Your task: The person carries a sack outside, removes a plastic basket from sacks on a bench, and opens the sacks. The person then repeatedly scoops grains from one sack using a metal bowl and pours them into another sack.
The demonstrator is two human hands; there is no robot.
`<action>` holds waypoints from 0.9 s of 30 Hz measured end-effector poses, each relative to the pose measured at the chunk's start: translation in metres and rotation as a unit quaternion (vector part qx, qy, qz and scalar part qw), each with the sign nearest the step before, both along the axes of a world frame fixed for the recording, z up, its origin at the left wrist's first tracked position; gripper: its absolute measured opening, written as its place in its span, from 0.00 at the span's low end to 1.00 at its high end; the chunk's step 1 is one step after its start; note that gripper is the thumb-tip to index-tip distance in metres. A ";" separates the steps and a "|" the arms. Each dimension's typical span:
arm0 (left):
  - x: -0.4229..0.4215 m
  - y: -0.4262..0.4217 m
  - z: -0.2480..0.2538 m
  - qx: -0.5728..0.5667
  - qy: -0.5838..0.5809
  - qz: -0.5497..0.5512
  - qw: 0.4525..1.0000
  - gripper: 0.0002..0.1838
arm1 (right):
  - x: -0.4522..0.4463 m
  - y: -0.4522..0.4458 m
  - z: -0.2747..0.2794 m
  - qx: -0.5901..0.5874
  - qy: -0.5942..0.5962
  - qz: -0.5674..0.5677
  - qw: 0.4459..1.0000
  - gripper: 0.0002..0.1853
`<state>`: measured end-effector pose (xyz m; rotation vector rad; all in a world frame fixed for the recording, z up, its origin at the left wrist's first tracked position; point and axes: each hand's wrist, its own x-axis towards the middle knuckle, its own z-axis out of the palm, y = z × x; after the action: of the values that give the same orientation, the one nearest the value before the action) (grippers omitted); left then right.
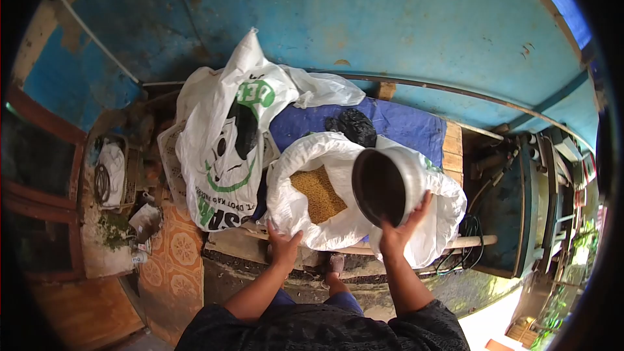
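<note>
A white woven sack (pixel 302 151) stands with its mouth rolled wide, and yellow-brown grain (pixel 318 194) shows inside. At the sack's near left edge is my left hand (pixel 284 246), thumb and fingers gripping the material. My right hand (pixel 402 229) grips the near rim of a round pot (pixel 411 182) with a pale outer wall. The pot tilts over the right side of the sack, its dark inside (pixel 377 188) facing left. It is slightly blurred, and I cannot make out anything in it.
Another white sack (pixel 227 149) with a printed face slumps to the left. Behind lie a blue tarp (pixel 409 123) and a black plastic bag (pixel 354 127). A wooden pole (pixel 465 242) runs along the front. A blue wall (pixel 390 26) closes the back; a dark cabinet (pixel 507 208) stands right.
</note>
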<state>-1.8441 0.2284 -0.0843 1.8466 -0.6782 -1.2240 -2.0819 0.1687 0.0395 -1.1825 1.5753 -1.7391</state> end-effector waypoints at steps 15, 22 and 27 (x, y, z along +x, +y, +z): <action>-0.192 -0.056 0.063 -0.177 -0.079 -0.382 0.904 0.55 | -0.197 0.181 -0.167 0.077 -0.536 -0.233 0.808 0.16; -0.217 -0.090 0.044 -0.094 -0.011 -0.333 0.938 0.32 | -0.182 0.161 -0.169 0.131 -0.664 -0.121 0.726 0.32; -0.221 -0.128 0.067 -0.092 0.053 -0.235 0.966 0.16 | -0.219 0.100 -0.113 0.073 -0.582 -0.103 0.804 0.25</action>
<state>-2.0654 0.1003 -0.0168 1.4994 -1.1735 -1.4882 -2.3006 0.2687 -0.0730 0.2431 0.9879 -1.8103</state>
